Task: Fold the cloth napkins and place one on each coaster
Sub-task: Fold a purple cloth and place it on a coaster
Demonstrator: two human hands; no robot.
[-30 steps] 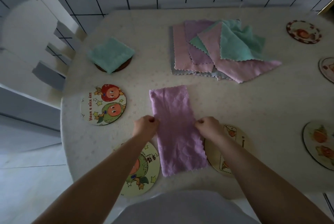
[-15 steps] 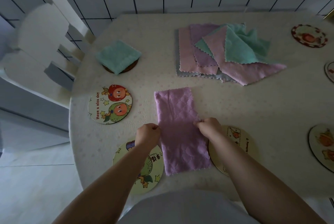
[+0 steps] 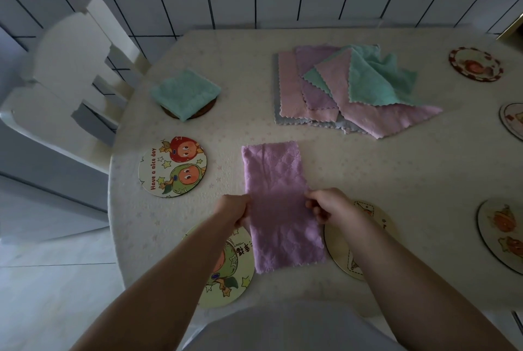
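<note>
A purple napkin (image 3: 278, 181), folded into a long strip, lies on the table in front of me, running away from me. My left hand (image 3: 235, 209) pinches its left edge near the middle. My right hand (image 3: 328, 206) pinches the right edge opposite. A folded teal napkin (image 3: 185, 93) sits on a dark coaster at the back left. A fruit-print coaster (image 3: 172, 166) lies bare to the left. Two more coasters lie beside the strip, the left one (image 3: 226, 277) under my left forearm and the right one (image 3: 345, 254) partly hidden by my right arm.
A loose pile of pink, purple, teal and grey napkins (image 3: 351, 93) lies at the back centre. Several more coasters sit along the right edge, one of them (image 3: 475, 63) at the back right. A white chair (image 3: 70, 67) stands at the table's left. A tiled wall is behind.
Both hands have slid a little toward me along the strip's edges and now pinch them. The napkin itself has barely moved.
</note>
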